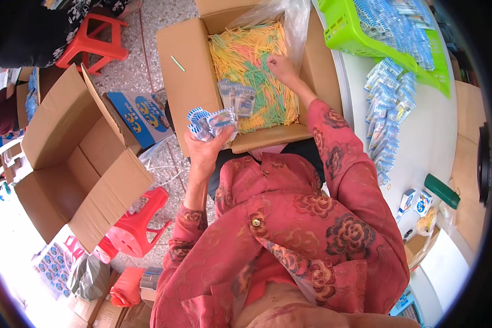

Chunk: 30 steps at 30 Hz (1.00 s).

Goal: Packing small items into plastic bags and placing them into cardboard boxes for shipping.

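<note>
My left hand (205, 145) is closed around a bunch of small clear packets (221, 118) with blue-and-white striped ends, at the near left corner of an open cardboard box (186, 71). More of the packets (238, 99) hang from the bunch over the box. Thin short plastic sticks (246, 57) in yellow, green and pink fill the box. Above the sticks, toward the far right side, is my right hand (281, 66) with its fingers curled together. Whatever they may hold is too small to make out. One pale green stick (177, 63) lies on the left flap.
On the white table (421, 136) at right lie strips of packets (388, 109), a bright green basket (361, 41) full of packets and a dark green case (441, 191). To the left stand an empty cardboard box (76, 158) and red stools (95, 44). Clear plastic sheeting (295, 27) lines the stick box.
</note>
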Tool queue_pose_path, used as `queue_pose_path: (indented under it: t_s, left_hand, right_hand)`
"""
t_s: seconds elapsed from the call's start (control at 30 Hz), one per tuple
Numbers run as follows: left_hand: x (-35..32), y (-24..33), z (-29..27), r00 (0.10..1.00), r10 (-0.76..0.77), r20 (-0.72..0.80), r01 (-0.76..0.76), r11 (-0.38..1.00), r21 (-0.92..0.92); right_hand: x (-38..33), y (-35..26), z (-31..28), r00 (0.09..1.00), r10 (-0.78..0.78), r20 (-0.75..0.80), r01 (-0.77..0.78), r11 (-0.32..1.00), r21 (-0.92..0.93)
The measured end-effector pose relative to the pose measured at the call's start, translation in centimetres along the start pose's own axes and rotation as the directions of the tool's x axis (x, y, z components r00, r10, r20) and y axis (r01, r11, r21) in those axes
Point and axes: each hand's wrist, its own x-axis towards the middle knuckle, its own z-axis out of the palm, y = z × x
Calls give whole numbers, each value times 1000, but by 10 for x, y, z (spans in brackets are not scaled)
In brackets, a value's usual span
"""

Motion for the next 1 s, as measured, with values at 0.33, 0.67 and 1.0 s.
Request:
queue_pose_path:
  t_s: [0.33,0.67,1.0]
  left_hand:
    - [14,5,7,999,-51,-7,51,998,31]
    - [20,1,9,994,-105,-6,106,992,68]
    - [23,-4,2,988,-156,-14,157,985,66]
  right_hand:
    - [13,1,54,985,90,146,-9,878,-479]
    - [14,-18,75,996,-44,83,85,795,-601]
    - [29,-22,80,967,195,162,-47,768,-639]
